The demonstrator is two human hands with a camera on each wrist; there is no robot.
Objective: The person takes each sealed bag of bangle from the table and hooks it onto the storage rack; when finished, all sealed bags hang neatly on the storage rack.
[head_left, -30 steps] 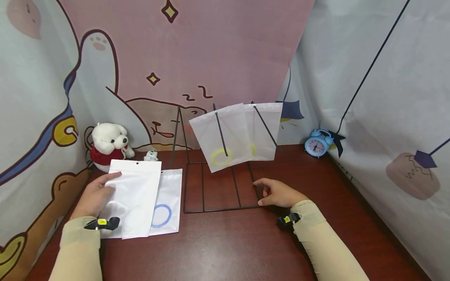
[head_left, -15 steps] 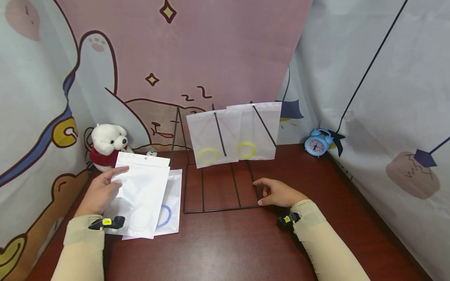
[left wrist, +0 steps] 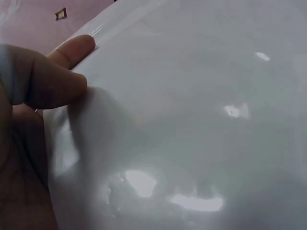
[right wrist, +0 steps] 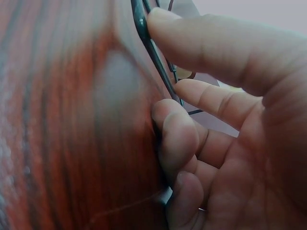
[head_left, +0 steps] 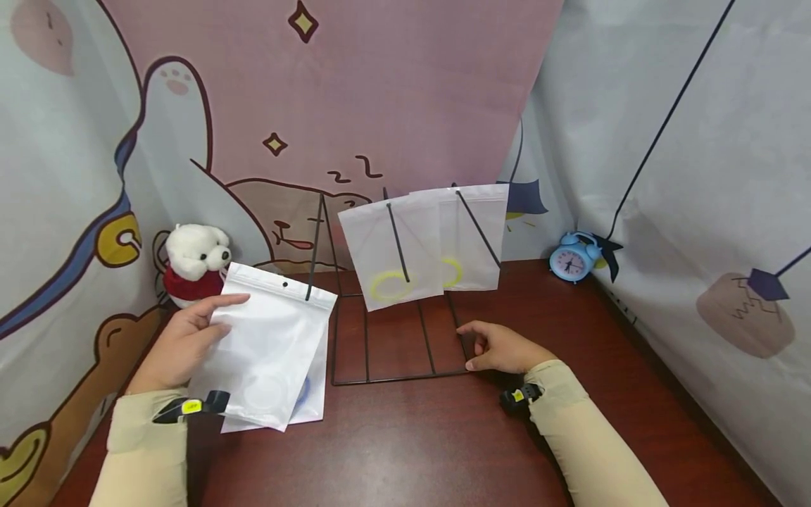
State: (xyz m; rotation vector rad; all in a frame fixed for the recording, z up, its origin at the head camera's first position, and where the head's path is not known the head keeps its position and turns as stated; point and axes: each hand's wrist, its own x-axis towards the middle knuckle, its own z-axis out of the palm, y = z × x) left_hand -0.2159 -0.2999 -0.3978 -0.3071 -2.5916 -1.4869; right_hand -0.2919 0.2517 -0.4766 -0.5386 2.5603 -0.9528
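Note:
My left hand pinches a white zip bag by its left edge, thumb on the near face. The raised bag has a punched hole near its top and a faint ring shape inside. It overlaps a second bag, showing part of a blue ring, on the table. In the left wrist view the held bag fills most of the picture. My right hand holds the right side of a black wire rack's base, thumb at the front corner. Two bags with yellow rings hang from the rack's prongs.
A white plush bear in red sits behind the left hand. A blue alarm clock stands at the back right. Printed cloth walls enclose the dark red-brown table. One rack prong at the left carries no bag.
My left hand has lifted the white zip bag and tilted it rightward, covering more of the bag beneath. The hanging bags have swung slightly. My right hand has stayed on the rack.

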